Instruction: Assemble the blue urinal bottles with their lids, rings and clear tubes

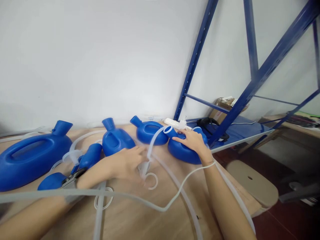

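Note:
My right hand lies with fingers spread on a blue plastic bottle at the table's far right, just behind its neck. My left hand pinches a translucent white tube that arcs up to that neck. The tube's lower end, with a small ring, hangs by my left fingers. A thin clear tube runs across both forearms.
Several more blue bottles lie along the wooden table by the white wall, with loose tubing among them. A blue metal rack stands at right, a white power strip behind, a beige stool below.

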The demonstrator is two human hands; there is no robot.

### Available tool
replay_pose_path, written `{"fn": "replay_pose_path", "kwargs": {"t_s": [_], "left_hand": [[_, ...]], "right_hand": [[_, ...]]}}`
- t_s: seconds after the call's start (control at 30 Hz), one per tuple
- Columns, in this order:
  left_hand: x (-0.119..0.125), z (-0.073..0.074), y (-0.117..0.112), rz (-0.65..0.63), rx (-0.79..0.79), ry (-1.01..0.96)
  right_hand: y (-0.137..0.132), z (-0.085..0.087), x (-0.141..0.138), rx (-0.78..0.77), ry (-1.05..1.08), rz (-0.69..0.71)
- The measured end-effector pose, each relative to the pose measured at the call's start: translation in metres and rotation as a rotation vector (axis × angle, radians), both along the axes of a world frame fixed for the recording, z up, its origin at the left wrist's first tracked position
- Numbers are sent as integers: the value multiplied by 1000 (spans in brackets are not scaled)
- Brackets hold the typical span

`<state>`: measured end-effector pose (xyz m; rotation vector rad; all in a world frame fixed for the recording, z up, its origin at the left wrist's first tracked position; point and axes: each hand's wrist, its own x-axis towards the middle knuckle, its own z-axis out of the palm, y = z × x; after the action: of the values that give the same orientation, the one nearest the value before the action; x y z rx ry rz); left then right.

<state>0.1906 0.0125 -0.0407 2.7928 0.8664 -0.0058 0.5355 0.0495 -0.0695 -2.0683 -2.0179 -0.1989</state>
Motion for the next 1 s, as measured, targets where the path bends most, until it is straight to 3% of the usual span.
{"fn": "replay_pose_path", "kwargs": {"t_s": [0.1,0.2,0.33,0.5,0.6,0.73,0.83,0.9,1.0], "left_hand": [[60,14,30,186,106,-212],[116,9,68,255,184,-310],[148,-12,108,140,174,-366],[140,-21,123,-23,126,-425],[136,-12,122,-93,94,-422],[124,10,118,-132,44,-369],[96,28,105,-57,26,-325],[69,32,87,-57,-26,-253],[26,15,50,-82,-71,-149]], "right_hand": [[-1,-1,1,-20,-4,24],[-3,1,3,-18,-3,40],[-4,0,3,3,-12,37],[-7,-4,2,13,16,74],[-10,-4,3,18,16,123],[-14,-3,0,15,36,138],[-14,-2,-2,21,63,146],[-12,-2,1,45,133,172],[-7,-1,20,127,331,25]]}}
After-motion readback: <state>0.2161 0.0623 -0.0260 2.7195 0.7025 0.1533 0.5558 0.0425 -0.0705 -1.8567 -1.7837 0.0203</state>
